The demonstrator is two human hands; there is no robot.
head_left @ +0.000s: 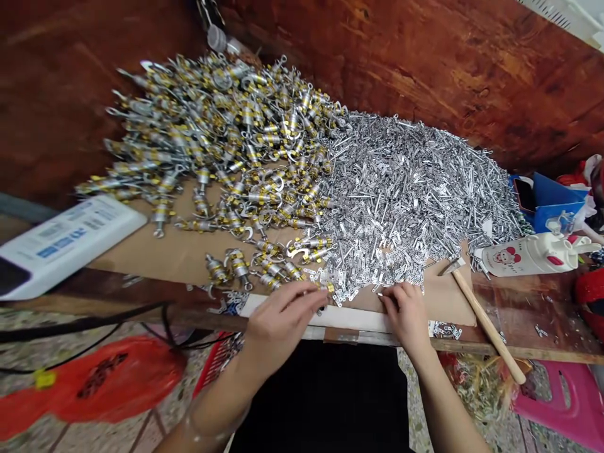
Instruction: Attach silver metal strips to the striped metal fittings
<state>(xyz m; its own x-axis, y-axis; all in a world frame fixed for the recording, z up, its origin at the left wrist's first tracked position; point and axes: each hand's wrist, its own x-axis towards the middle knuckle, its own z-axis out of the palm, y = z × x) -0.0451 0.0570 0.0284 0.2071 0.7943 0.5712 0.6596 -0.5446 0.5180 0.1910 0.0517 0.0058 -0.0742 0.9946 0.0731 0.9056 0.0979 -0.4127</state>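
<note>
at lower centre, the left hand (287, 314) seems to pinch a yellow-banded silver metal fitting (329, 287), the right hand (406, 313) a small silver metal plate (380, 294); a loose pinch could drop either off the brown wooden bench (557, 330).

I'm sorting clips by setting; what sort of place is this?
Probably a small assembly workshop: a heap of yellow-banded silver metal fittings and a pile of small silver metal plates and rods lie on a brown wooden bench, near a wooden-handled metal hammer.
</note>
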